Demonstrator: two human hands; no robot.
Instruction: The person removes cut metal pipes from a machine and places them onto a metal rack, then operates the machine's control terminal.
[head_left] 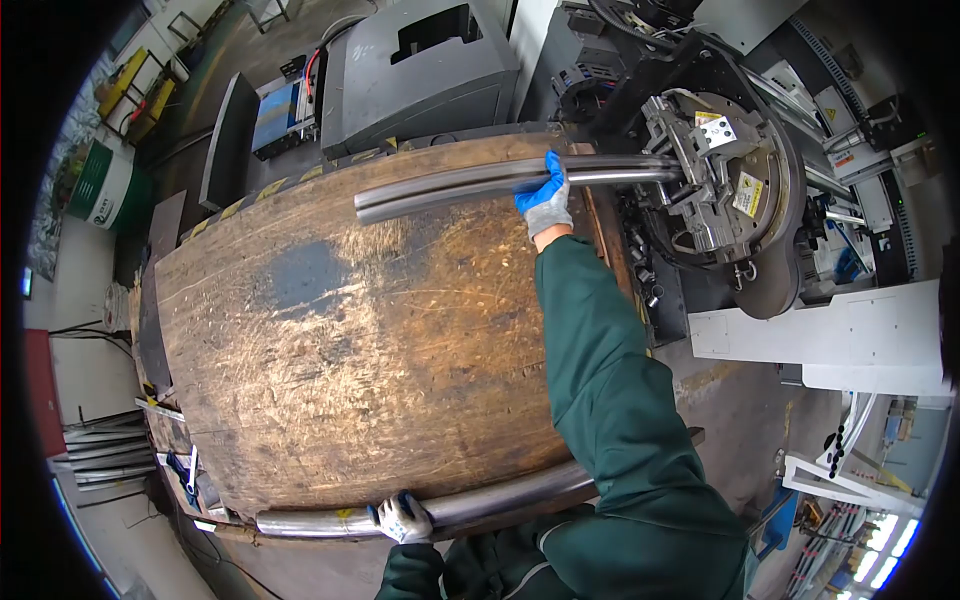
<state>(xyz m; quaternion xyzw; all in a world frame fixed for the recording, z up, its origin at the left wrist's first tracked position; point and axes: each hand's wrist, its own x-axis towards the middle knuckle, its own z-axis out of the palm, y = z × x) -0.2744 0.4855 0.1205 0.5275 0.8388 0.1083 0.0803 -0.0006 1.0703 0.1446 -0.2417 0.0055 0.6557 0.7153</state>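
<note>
While the right hand [546,198] reaches to the top middle of the frame, its gloved fingers bend over the upper pipe [440,193], partly closed around it. That pipe spans the far side of the wooden tabletop [360,400], its right end in the round machine clamp [715,175] at upper right. The left hand [403,518], at bottom centre, lies with fingers half curled over the lower pipe [310,524], which runs along the near edge and disappears under the green sleeve [625,400].

At far left stands a green barrel [88,180]; its contents cannot be told. The grey box [425,100] at top centre has a dark opening, its inside too dark to make out. Below the clamp, small metal pieces [655,295] lie in a dark bin [677,310].
</note>
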